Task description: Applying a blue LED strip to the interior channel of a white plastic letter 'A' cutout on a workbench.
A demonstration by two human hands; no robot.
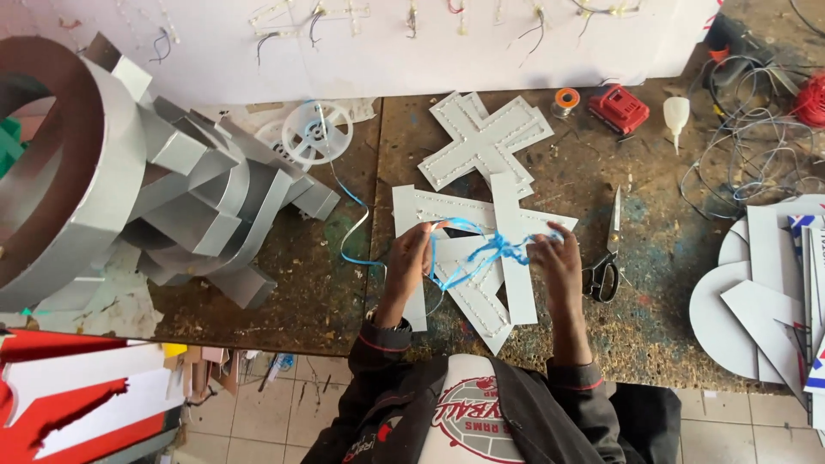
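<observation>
My left hand (410,254) and my right hand (556,258) both grip a tangled blue ribbon (481,251), stretched between them above the workbench. The ribbon trails left across the bench to a white plastic spool (315,131). Under my hands lie white flat letter-shaped panels (498,283) with rows of small holes or lights. A white cross-shaped panel (483,137) rests further back. Black-handled scissors (607,258) lie just right of my right hand.
A stack of silver metal channel letters (155,189) fills the left. At the back are a red battery pack (618,107), a solder reel (565,100), a white glue bottle (676,113) and tangled wires (748,146). White cut boards (765,301) pile at right.
</observation>
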